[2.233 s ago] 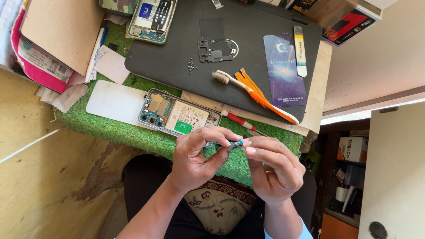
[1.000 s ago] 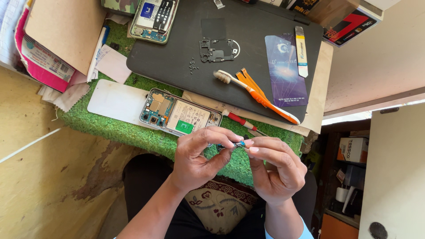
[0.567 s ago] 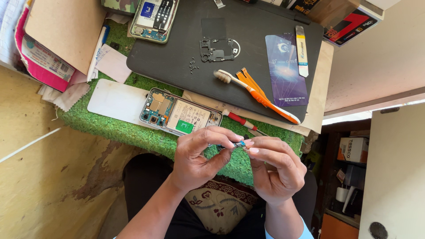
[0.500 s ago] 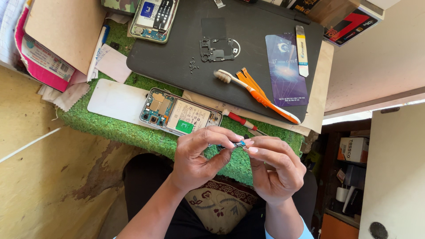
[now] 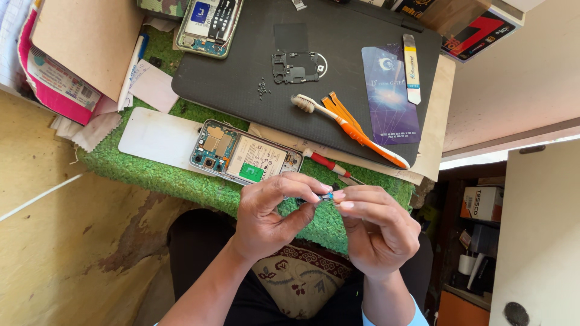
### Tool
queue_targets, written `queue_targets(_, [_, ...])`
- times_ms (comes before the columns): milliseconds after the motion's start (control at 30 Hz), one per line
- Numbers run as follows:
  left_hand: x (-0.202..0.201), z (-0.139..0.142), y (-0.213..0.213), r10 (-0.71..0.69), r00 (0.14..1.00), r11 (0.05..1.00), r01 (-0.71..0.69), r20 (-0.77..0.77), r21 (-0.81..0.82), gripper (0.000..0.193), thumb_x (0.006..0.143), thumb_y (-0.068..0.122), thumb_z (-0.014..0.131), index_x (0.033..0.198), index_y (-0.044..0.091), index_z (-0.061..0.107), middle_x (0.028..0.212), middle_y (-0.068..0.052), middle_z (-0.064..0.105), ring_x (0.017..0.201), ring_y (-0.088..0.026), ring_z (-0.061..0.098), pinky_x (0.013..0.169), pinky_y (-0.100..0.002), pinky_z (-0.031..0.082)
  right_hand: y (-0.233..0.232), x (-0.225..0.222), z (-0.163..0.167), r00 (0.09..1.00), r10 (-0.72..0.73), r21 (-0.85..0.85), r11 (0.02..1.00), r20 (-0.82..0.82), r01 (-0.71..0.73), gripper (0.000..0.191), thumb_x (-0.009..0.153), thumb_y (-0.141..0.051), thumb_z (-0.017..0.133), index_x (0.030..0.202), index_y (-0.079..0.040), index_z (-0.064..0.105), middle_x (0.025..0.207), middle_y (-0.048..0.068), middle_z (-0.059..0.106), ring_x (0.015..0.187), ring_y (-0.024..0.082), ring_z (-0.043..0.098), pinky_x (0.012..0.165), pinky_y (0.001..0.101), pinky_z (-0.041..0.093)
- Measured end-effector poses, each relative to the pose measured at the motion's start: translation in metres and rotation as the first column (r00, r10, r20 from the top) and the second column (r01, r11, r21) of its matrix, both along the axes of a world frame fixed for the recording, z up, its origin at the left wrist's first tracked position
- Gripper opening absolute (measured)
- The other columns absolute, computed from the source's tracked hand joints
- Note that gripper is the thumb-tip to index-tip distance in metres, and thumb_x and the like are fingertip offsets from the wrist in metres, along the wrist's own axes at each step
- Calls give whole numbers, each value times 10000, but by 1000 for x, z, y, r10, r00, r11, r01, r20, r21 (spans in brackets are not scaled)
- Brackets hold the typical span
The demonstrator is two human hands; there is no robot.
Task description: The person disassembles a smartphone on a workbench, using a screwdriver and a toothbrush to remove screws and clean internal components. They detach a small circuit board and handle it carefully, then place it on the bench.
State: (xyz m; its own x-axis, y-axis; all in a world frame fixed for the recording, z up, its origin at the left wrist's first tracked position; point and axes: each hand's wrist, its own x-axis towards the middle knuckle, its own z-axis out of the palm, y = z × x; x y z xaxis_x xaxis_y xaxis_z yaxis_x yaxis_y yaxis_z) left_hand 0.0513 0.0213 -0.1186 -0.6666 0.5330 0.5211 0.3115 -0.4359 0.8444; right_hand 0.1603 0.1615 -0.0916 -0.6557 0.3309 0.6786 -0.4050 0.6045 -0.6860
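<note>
I have a tiny part point(image 5: 327, 196) pinched between both hands, just above the near edge of the green mat point(image 5: 151, 175): my left hand point(image 5: 269, 211) nips one end between thumb and forefinger, and my right hand point(image 5: 374, 226) presses its fingertips together on the other. It shows a bit of blue and some dark metal, but it is too small for me to say what it is; a small connector or tray would be my guess. The opened phone point(image 5: 244, 160), back cover off and board and battery bare, lies on the mat just beyond my knuckles, with a red-handled screwdriver point(image 5: 329, 164) beside it. Farther off on the dark pad point(image 5: 241, 78) sit loose screws point(image 5: 261, 88), a black bracket point(image 5: 295, 66), and an orange toothbrush point(image 5: 356, 130). I judge I am working this part between my fingers before fitting it; the next move calls for a steady, light grip.
</note>
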Motion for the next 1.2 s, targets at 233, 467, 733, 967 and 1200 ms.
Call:
queue_targets(233, [0,-1,0,-4,1000,1000,4,1,9,177,916,-32,764,1023,72,669,1099,-108,770,1033,-198,774,915,-314,644,-2,4,-3,996,-83,11,996,-10,83,157,965,47,732,1082,-13,646,1014,149,725,900,189,748,790,272,633])
queue_targets(467, [0,-1,0,-10,1000,1000,10,3,13,178,916,-38,760,1021,72,669,1106,-110,768,1033,-197,773,911,-311,643,0,3,-3,997,-77,39,996,-10,77,173,950,53,738,1079,-15,643,1002,147,723,922,195,747,767,263,630])
queue_targets(733, [-1,0,-1,-8,1000,1000,8,-4,7,177,912,-31,762,1021,75,672,1111,-108,768,1029,-197,774,917,-311,639,2,2,-4,998,-64,51,997,-8,64,182,934,58,747,1076,-14,659,992,146,722,908,194,746,756,265,619])
queue_targets(967, [-1,1,-1,-4,1000,1000,4,-1,-2,190,907,-36,765,1026,76,669,1099,-102,770,1028,-193,776,918,-311,639,1,2,-4,998,-64,50,997,-4,64,184,928,66,749,1071,-9,661,979,149,719,915,202,748,750,265,614])
queue_targets(1200, [0,0,0,-9,1000,1000,9,14,-1,191,911,-32,766,1039,77,676,1090,-103,772,1021,-191,775,911,-310,643,1,1,-3,998,-69,71,995,4,69,204,917,82,757,1071,-11,660,967,146,725,903,213,747,749,277,616])
